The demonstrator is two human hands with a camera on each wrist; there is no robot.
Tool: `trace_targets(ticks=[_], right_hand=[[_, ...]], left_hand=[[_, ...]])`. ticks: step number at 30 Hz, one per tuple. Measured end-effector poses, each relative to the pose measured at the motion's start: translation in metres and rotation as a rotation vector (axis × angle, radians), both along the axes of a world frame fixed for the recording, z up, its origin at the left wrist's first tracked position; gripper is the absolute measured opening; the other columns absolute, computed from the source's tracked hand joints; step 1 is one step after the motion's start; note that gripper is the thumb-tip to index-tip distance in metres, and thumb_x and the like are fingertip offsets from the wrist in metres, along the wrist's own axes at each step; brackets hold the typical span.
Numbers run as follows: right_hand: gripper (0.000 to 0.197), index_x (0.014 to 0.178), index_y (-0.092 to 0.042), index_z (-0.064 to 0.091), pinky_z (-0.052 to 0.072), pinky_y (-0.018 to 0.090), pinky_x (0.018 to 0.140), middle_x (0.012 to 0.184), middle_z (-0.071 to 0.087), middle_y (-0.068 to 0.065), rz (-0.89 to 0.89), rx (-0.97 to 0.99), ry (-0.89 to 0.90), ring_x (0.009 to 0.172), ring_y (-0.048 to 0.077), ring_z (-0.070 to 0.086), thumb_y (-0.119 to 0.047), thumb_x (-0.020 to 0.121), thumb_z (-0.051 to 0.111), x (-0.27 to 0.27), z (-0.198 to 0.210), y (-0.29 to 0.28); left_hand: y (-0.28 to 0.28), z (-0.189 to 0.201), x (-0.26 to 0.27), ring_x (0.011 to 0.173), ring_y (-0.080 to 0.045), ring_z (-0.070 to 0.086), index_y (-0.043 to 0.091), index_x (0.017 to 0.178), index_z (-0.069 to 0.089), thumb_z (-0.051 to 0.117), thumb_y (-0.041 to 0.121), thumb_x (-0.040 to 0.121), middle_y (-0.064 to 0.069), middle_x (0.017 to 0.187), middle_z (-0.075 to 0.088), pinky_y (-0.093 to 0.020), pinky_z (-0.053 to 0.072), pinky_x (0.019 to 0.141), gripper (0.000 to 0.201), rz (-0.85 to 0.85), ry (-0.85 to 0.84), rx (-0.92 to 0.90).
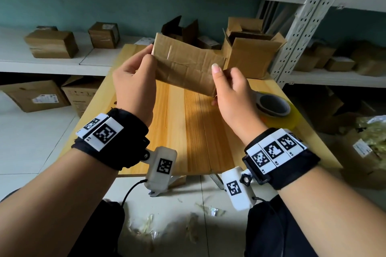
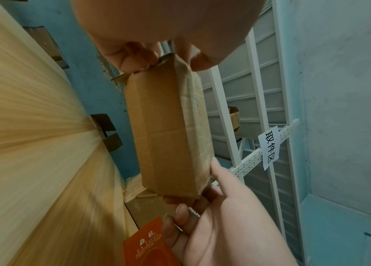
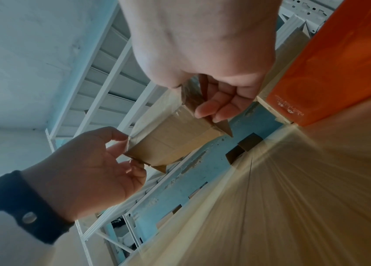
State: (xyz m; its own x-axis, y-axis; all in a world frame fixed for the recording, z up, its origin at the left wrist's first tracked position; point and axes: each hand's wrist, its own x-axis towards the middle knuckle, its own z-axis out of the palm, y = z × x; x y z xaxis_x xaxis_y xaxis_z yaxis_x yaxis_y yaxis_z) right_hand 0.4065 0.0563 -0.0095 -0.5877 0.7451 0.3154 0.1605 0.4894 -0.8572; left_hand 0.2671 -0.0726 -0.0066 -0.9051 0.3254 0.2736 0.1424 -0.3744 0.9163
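Note:
A long, creased brown cardboard box (image 1: pixel 186 64) with clear tape on it hangs in the air above the wooden table (image 1: pixel 188 135). My left hand (image 1: pixel 147 56) pinches its left end between thumb and fingers. My right hand (image 1: pixel 217 77) pinches the lower right end, thumb on the near face. In the left wrist view the box (image 2: pixel 168 129) runs from my left hand (image 2: pixel 167 55) down to my right hand (image 2: pixel 202 198). The right wrist view shows my right hand (image 3: pixel 202 106) on a loose end flap of the box (image 3: pixel 173 142), and my left hand (image 3: pixel 125 151) at the far end.
A tape roll (image 1: pixel 273 104) lies on the table's right side, beside an orange object (image 3: pixel 330 72). An open carton (image 1: pixel 250 54) stands at the table's back right. White metal shelves (image 1: pixel 309 16) with several parcels surround the table. Scraps litter the floor.

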Motion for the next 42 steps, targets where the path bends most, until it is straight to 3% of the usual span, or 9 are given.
trace_targets(ticks=[4, 9, 13, 20, 25, 28, 33, 37, 42], right_hand=[[0.026, 0.099, -0.028, 0.055, 0.056, 0.03, 0.064, 0.078, 0.059, -0.009, 0.025, 0.034, -0.013, 0.072, 0.011, 0.062, -0.053, 0.104, 0.056, -0.003, -0.005, 0.0], [0.024, 0.107, -0.024, 0.058, 0.051, 0.021, 0.058, 0.077, 0.061, -0.009, 0.019, 0.089, 0.008, 0.079, 0.007, 0.061, -0.046, 0.101, 0.064, -0.005, -0.008, -0.002], [0.033, 0.109, -0.024, 0.06, 0.062, 0.043, 0.07, 0.086, 0.066, -0.005, 0.012, 0.066, 0.038, 0.081, 0.015, 0.067, -0.055, 0.098, 0.067, -0.004, -0.007, -0.001], [0.087, 0.155, -0.028, 0.04, 0.053, 0.032, 0.105, 0.142, 0.05, -0.004, -0.039, 0.136, 0.103, 0.13, 0.012, 0.05, -0.073, 0.086, 0.07, -0.008, -0.014, 0.002], [0.081, 0.14, -0.028, 0.048, 0.055, 0.05, 0.097, 0.135, 0.054, -0.006, -0.171, 0.213, 0.204, 0.127, 0.023, 0.048, -0.081, 0.081, 0.066, -0.008, -0.009, -0.001], [0.072, 0.127, -0.023, 0.055, 0.055, 0.05, 0.095, 0.125, 0.055, -0.009, -0.254, 0.274, 0.272, 0.122, 0.018, 0.05, -0.073, 0.079, 0.076, -0.005, -0.002, 0.0], [0.056, 0.126, -0.017, 0.061, 0.062, 0.024, 0.08, 0.116, 0.069, -0.007, -0.139, 0.086, 0.403, 0.104, 0.003, 0.067, -0.048, 0.086, 0.085, 0.001, 0.005, 0.009], [0.07, 0.148, -0.014, 0.054, 0.056, 0.033, 0.105, 0.139, 0.065, 0.0, -0.178, 0.027, 0.426, 0.129, 0.01, 0.06, -0.058, 0.095, 0.069, -0.006, 0.001, 0.008], [0.062, 0.149, -0.014, 0.055, 0.056, 0.03, 0.105, 0.142, 0.064, 0.001, -0.158, -0.004, 0.425, 0.132, 0.013, 0.06, -0.054, 0.101, 0.062, -0.009, -0.004, 0.008]], left_hand=[[0.003, -0.003, 0.003, 0.103, -0.013, 0.074, 0.023, 0.127, 0.071, 0.074, 0.018, 0.083, 0.003, 0.116, 0.074, -0.029, 0.062, 0.086, 0.045, 0.019, 0.047, -0.044], [0.008, -0.015, -0.003, 0.111, -0.02, 0.072, 0.031, 0.122, 0.06, 0.09, 0.042, 0.07, -0.002, 0.127, 0.066, -0.037, 0.064, 0.088, 0.061, 0.089, 0.139, -0.13], [0.006, -0.014, -0.006, 0.107, -0.014, 0.072, 0.036, 0.11, 0.063, 0.089, 0.046, 0.079, 0.005, 0.116, 0.07, -0.03, 0.063, 0.085, 0.041, 0.094, 0.1, -0.12], [0.009, -0.018, -0.005, 0.069, 0.004, 0.065, 0.026, 0.092, 0.078, 0.081, 0.035, 0.092, 0.013, 0.076, 0.073, -0.017, 0.051, 0.065, 0.01, 0.109, 0.055, -0.107], [0.013, -0.021, 0.008, 0.05, 0.006, 0.053, 0.027, 0.08, 0.076, 0.071, 0.036, 0.099, 0.022, 0.053, 0.063, -0.012, 0.041, 0.051, 0.022, 0.082, 0.083, -0.21], [0.015, -0.022, 0.016, 0.056, 0.006, 0.058, 0.029, 0.077, 0.076, 0.072, 0.037, 0.099, 0.019, 0.06, 0.069, -0.015, 0.046, 0.055, 0.024, 0.077, 0.094, -0.232], [0.015, -0.018, 0.025, 0.064, 0.0, 0.059, 0.024, 0.079, 0.072, 0.075, 0.04, 0.096, 0.012, 0.069, 0.068, -0.02, 0.049, 0.06, 0.024, 0.064, 0.108, -0.157], [0.018, -0.02, 0.03, 0.075, -0.017, 0.064, 0.025, 0.087, 0.061, 0.071, 0.049, 0.095, -0.003, 0.084, 0.069, -0.039, 0.057, 0.067, 0.027, 0.059, 0.218, -0.124], [0.019, -0.02, 0.036, 0.073, -0.022, 0.061, 0.024, 0.092, 0.052, 0.068, 0.049, 0.093, -0.008, 0.089, 0.064, -0.041, 0.055, 0.062, 0.029, 0.05, 0.178, -0.087]])
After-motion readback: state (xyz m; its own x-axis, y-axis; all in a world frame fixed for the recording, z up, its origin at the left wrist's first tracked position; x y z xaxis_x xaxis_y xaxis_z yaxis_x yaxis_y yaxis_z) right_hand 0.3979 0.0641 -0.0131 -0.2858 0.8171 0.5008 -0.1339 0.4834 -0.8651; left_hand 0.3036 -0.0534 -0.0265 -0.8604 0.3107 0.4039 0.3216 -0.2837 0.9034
